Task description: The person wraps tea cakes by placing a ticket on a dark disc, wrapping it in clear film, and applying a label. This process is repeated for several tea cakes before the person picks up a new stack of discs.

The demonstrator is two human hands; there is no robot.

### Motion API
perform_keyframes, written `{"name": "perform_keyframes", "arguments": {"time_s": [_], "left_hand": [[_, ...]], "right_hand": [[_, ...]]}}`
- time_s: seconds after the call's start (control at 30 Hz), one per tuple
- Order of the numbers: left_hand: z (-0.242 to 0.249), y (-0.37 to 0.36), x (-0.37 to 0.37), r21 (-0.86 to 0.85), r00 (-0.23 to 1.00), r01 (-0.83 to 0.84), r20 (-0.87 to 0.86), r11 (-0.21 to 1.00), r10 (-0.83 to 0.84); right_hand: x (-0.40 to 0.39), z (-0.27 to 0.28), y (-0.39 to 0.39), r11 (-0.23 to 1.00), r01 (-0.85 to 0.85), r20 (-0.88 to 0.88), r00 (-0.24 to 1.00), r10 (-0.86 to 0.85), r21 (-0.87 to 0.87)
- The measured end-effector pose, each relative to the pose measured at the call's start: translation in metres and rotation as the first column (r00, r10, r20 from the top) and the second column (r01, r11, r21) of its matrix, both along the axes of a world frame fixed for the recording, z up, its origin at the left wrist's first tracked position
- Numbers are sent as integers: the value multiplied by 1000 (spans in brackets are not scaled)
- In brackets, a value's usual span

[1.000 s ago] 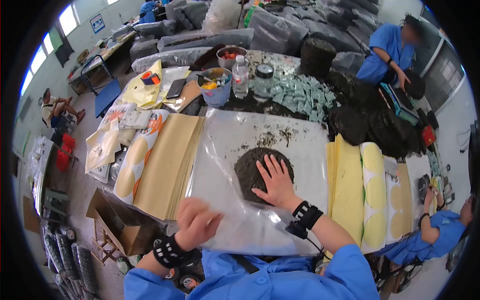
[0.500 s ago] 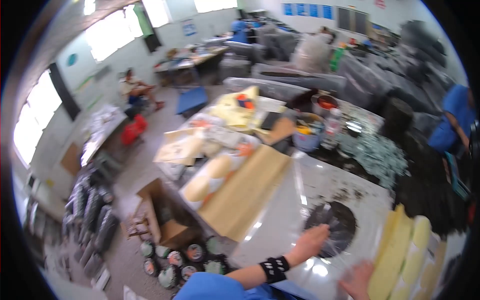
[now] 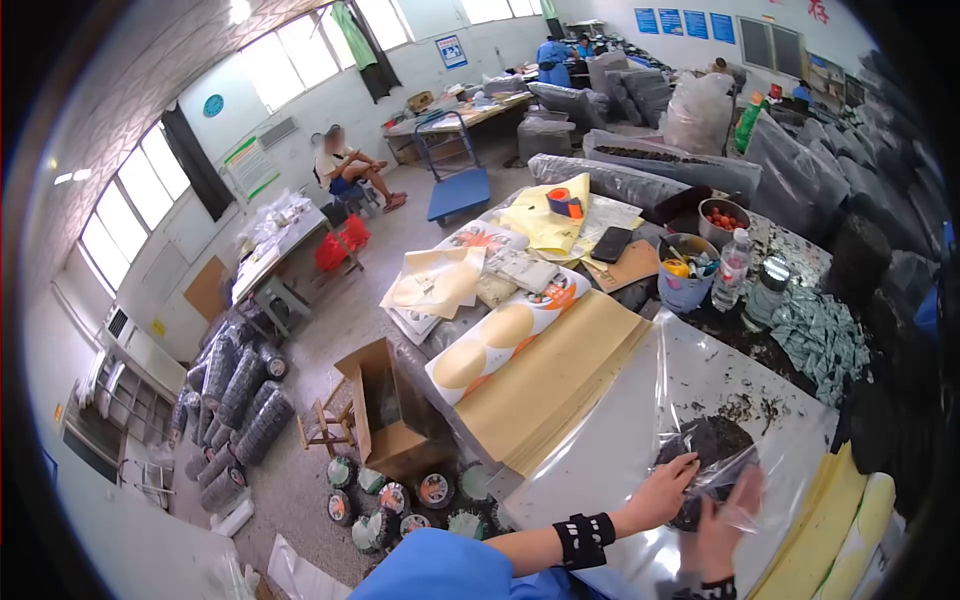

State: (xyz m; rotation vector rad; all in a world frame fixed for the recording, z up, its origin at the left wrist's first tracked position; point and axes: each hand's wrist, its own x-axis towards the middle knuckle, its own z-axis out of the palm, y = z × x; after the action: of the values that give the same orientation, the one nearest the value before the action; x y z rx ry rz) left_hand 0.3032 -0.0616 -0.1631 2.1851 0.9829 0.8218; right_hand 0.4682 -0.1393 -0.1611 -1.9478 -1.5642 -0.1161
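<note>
A dark round pressed cake (image 3: 722, 438) lies on the table under a clear plastic sheet (image 3: 690, 375), which is folded up over its near side. My left hand (image 3: 665, 488) reaches in from below and grips the plastic at the cake's left edge. Just right of it, my right hand (image 3: 728, 520) is blurred and raised, with a bunch of the same plastic pinched at the cake's near edge. Both wrists wear black bands.
A stack of tan paper (image 3: 548, 385) and sticker sheets with yellow circles (image 3: 500, 335) lie left of the plastic. Behind stand a blue cup (image 3: 683, 282), a water bottle (image 3: 732, 266) and green sachets (image 3: 820, 338). An open cardboard box (image 3: 385, 415) and round packs sit on the floor.
The view has swung left and up. My right hand has come off the top of the cake. Both hands now hold the plastic folded over the cake's near side.
</note>
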Motion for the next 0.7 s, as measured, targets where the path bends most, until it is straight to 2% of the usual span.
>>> {"name": "perform_keyframes", "arguments": {"time_s": [0.03,0.07,0.1,0.13,0.17,0.2,0.23,0.27,0.3,0.33,0.37,0.4,0.43,0.47,0.5,0.53,0.57,0.6,0.63,0.67,0.7], "left_hand": [[6,3,-3,41,999,53,10,998,-53],[14,12,-7,185,996,68,-61,980,-58],[23,18,-9,179,995,95,-53,979,-87],[31,22,-8,278,999,40,-45,960,-29],[35,22,-3,364,1000,-4,-24,931,13],[27,24,2,213,996,-80,53,974,70],[20,25,6,46,985,-137,108,990,131],[24,27,5,-79,995,-86,-64,993,81],[28,30,1,-199,972,-55,-236,978,6],[30,32,2,-182,963,-17,-269,983,-33],[33,34,1,-163,950,8,-307,987,-58],[39,37,-2,-191,950,43,-297,981,-99],[48,44,-2,136,970,132,-220,982,-100],[54,51,5,464,983,172,-138,869,-121],[50,54,12,473,981,191,-128,860,-148],[43,52,17,295,997,51,44,954,-67],[35,53,21,73,980,-68,189,995,53],[34,59,15,-161,999,-15,-37,987,9],[32,58,12,-173,999,-3,-33,985,-3],[30,58,13,-57,984,60,-167,997,-69],[28,61,13,61,947,135,-302,989,-111]], "right_hand": [[-11,0,6,998,27,262,965,-11,-57],[-17,-6,15,999,-40,-78,996,42,30],[-16,-10,10,989,-76,-392,912,121,127],[-18,4,7,979,-90,-495,852,170,183],[-31,27,19,975,44,-625,773,106,219],[-13,-7,22,975,-41,-100,993,64,217],[-10,8,19,984,-130,-73,988,140,124],[-8,37,18,981,-173,-116,976,182,85],[-2,54,20,970,-188,-57,979,198,153],[3,47,23,976,-145,-233,955,181,165],[9,58,27,972,-129,-269,946,180,198],[5,57,29,994,-36,-424,902,77,105],[3,50,35,999,44,-554,832,-28,16],[5,32,43,995,42,-350,937,-7,93],[6,18,51,985,20,-126,992,2,171],[4,30,51,1000,11,-239,971,-17,-24],[10,42,55,999,23,-227,973,-28,-22],[16,55,58,994,-86,-123,988,94,64],[21,66,62,970,-205,-7,978,208,132],[26,76,72,959,-193,122,978,170,206],[23,69,73,958,-195,139,976,168,209]]}}
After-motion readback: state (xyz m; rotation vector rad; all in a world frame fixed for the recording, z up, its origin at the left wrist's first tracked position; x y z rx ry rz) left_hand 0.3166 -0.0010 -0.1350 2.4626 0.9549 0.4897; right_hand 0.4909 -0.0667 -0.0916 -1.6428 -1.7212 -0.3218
